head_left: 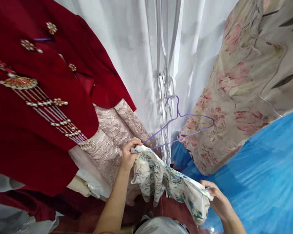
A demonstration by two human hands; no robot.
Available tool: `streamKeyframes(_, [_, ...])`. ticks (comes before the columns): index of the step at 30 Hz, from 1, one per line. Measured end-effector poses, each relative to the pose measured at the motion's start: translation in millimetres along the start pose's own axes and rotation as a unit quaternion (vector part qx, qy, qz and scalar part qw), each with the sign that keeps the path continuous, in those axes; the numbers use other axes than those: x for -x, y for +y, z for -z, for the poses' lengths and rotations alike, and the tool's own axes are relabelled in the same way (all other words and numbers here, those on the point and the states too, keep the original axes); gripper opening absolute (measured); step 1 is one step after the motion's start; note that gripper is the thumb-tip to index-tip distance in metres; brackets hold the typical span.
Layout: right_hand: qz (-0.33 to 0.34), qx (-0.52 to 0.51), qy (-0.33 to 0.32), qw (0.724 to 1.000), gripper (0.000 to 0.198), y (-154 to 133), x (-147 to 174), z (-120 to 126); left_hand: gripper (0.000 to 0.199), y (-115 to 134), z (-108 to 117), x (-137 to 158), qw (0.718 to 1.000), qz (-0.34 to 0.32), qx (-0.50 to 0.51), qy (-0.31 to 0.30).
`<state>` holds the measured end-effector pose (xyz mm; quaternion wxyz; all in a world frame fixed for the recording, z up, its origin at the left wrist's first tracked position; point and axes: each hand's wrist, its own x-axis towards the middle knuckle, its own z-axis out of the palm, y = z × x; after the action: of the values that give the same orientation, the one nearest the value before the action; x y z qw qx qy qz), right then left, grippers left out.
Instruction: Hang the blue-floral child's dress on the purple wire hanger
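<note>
A white garment with a blue, green and yellow print (179, 182) is stretched between my two hands, its upper edge slanting down to the right. My left hand (132, 152) is closed around its left end. At the other end, my right hand (216, 195) pinches the corner between thumb and fingers. Just above the cloth is a purple wire hanger (178, 114), its hook up beside a white metal stand. The hanger's left end reaches down to my left hand; whether the fingers also grip it I cannot tell.
Left hangs a dark red jacket (63, 91) with a beaded fan ornament (20, 81), over a pink textured skirt (109, 136). Right are a beige floral dress (234, 97) and blue tulle (263, 175). A white rack with rings (172, 86) stands before white curtains (127, 42). Below is a reddish floor (171, 208).
</note>
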<state>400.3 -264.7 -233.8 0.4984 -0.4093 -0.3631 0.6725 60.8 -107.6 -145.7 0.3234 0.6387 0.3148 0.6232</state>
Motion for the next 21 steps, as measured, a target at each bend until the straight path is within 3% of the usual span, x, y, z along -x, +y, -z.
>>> streamKeyframes(4, [-0.006, 0.003, -0.014, 1.000, 0.036, -1.0, -7.6, -4.3, 0.013, -11.8, -12.6, 3.6, 0.996, -0.033, -0.054, 0.062])
streamKeyframes(11, [-0.010, 0.008, -0.030, 0.999, 0.031, -10.6, -9.9, -4.5, 0.017, -12.7, -18.8, 13.3, 0.993, 0.002, -0.034, 0.116])
streamKeyframes(18, [-0.031, 0.038, -0.056, 0.997, 0.029, -6.5, -2.5, 12.5, 0.037, -3.2, -31.6, 31.4, 0.987, 0.048, -0.057, 0.146])
streamKeyframes(21, [-0.033, 0.042, -0.057, 0.997, 0.028, -4.3, 4.4, 18.1, 0.040, 4.1, -39.0, 44.2, 0.989, 0.081, -0.027, 0.125])
